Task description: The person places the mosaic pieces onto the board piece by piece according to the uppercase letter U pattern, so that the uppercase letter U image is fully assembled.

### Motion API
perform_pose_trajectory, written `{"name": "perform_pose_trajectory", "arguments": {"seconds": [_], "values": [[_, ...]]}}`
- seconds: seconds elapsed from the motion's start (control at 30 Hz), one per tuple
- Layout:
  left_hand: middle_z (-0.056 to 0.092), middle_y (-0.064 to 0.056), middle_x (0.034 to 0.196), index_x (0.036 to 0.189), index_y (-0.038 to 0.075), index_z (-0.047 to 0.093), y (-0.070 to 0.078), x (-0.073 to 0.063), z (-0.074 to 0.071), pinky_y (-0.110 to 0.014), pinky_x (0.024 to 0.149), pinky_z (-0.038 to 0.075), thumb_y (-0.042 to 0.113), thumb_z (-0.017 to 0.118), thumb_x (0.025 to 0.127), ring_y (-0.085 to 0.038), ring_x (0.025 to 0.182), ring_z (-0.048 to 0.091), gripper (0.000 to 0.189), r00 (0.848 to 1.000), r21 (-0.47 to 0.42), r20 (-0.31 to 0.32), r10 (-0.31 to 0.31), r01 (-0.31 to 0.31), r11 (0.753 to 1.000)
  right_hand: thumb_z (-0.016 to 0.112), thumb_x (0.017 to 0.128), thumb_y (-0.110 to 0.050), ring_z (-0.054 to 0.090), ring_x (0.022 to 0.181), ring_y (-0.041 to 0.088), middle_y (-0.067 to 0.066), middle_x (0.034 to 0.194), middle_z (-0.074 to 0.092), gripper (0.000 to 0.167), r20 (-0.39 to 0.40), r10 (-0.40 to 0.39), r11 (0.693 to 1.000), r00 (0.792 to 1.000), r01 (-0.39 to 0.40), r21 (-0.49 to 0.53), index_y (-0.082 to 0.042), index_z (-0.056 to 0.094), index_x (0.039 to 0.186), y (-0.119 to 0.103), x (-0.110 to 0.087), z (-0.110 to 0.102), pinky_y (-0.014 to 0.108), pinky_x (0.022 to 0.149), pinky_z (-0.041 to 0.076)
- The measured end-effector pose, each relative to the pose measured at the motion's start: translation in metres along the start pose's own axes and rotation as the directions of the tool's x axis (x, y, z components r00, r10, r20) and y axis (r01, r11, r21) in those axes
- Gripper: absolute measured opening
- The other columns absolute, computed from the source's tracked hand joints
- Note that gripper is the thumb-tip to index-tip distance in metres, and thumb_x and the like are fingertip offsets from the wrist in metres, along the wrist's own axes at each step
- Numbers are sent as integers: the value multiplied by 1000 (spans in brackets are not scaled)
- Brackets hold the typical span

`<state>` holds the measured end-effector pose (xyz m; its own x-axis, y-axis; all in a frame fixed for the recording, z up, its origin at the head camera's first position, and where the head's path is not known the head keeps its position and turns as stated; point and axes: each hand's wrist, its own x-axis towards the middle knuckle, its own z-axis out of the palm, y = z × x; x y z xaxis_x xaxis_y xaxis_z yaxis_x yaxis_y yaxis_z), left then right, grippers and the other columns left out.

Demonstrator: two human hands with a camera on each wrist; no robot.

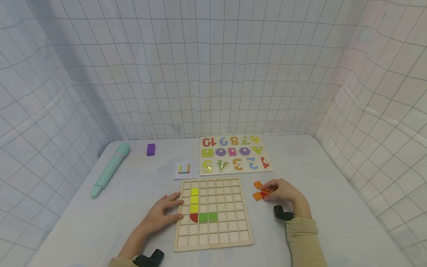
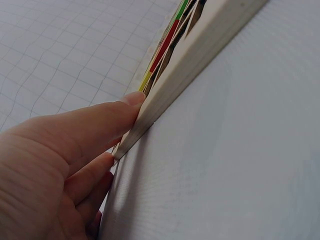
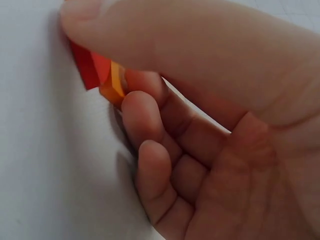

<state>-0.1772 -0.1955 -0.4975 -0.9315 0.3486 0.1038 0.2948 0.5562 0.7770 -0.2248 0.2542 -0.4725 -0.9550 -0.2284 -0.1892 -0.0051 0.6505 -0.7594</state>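
A wooden grid board (image 1: pixel 230 237) lies on the white table. In it sit a column of yellow square tiles (image 1: pixel 194 199), a red rounded tile (image 1: pixel 194 218) and two green square tiles (image 1: pixel 208 217) in a row. My left hand (image 1: pixel 160 214) rests at the board's left side, its thumb and extended fingers touching the edge; the left wrist view shows the thumb on the rim. Right of the board, my right hand (image 1: pixel 281 191) pinches a red tile (image 3: pixel 86 69) between thumb and fingers, low over the table. An orange tile (image 3: pixel 114 87) shows beside it, partly covered by fingers.
Loose orange tiles (image 1: pixel 257 184) lie between board and right hand. Behind the board are a pattern card (image 1: pixel 185 170) and a number-and-shape puzzle (image 1: pixel 215 145). A purple block (image 1: pixel 151 149) and a mint-green stick-shaped object (image 1: pixel 110 171) lie at the left. Grid-patterned curtains surround the table.
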Motion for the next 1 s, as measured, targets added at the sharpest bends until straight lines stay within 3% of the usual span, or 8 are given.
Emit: {"name": "perform_pose_trajectory", "arguments": {"seconds": [0.37,1.0], "values": [[43,-9,143,119,11,66,-2,0,1,-49,115,12,36,77,76,-33,137,28,52,1000,3,4,-21,21,1000,83,70,-17,48,81,17,-1,89,62,25,8,-45,996,999,46,-70,-12,75,94,-3,0,1,28,68,45],[42,-9,144,120,12,66,-1,0,1,-49,115,12,36,78,75,-34,138,26,52,999,-12,9,-40,40,999,81,70,-14,50,76,18,0,81,59,22,-10,1,998,1000,-2,-64,-11,69,87,-3,2,2,28,65,43]]}}
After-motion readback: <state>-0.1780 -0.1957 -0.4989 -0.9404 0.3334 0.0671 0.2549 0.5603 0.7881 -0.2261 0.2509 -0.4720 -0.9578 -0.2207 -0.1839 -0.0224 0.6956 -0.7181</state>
